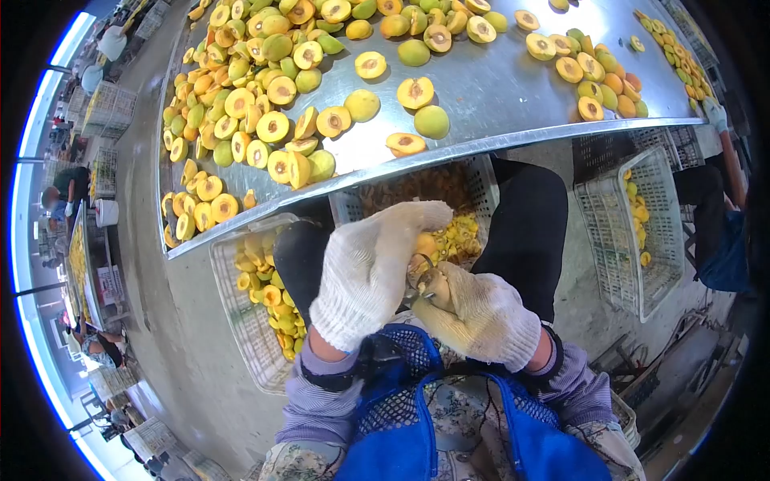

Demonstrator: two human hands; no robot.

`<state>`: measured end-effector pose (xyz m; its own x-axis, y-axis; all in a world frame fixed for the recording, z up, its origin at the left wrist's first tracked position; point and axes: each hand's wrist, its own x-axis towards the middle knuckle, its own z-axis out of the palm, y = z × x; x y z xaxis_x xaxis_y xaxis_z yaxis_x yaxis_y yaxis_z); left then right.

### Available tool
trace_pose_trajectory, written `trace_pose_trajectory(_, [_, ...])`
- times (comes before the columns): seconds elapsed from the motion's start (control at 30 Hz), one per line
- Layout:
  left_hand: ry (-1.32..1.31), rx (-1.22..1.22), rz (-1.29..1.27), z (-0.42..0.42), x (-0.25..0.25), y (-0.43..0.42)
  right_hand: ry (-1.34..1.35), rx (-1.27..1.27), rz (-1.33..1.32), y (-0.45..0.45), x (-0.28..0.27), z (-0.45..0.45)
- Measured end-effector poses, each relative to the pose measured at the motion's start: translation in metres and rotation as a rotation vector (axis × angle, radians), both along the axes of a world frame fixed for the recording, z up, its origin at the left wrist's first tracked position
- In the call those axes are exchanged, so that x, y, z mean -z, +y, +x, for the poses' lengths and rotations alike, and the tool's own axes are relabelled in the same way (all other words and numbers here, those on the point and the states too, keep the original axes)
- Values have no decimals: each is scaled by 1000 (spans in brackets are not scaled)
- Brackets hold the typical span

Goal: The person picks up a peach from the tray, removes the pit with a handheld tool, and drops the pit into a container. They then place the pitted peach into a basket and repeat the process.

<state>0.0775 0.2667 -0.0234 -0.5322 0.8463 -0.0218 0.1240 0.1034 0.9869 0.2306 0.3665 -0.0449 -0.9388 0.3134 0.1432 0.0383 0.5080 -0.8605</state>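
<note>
Both hands wear white knitted gloves and meet above the lap. My left hand (373, 260) is curled around a yellow fruit half (427, 244), mostly hidden by the glove. My right hand (481, 314) is closed on a small metal tool (423, 282), whose curved end touches the fruit. Beneath the hands, between the knees, a crate (486, 186) holds yellow fruit pieces (461, 238) and brownish scraps. Halved fruit (273, 126) is heaped on the metal table (497, 104) in front, many cut faces upward.
At the left, a crate (233, 321) contains yellow fruit halves. Another crate (666, 264) stands at the right, beside a co-worker's leg. That co-worker's gloved hand (715, 115) is at the table's right end. The table's metal edge (353, 178) runs just beyond my hands.
</note>
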Motion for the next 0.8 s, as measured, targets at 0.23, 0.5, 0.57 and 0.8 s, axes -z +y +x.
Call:
trace_pose_trajectory(0.23, [-583,13,43,1,8,10,-87,33,-262,-4,12,-1])
trace_pose_trajectory(0.5, [-485,174,-63,18,31,-4,-283,147,-824,10,-16,2])
trace_pose_trajectory(0.57, [-643,92,10,18,41,-5,-313,189,-872,10,-17,2])
trace_pose_trajectory(0.8, [-823,-103,366,22,38,-6,-438,153,-692,9,-19,4])
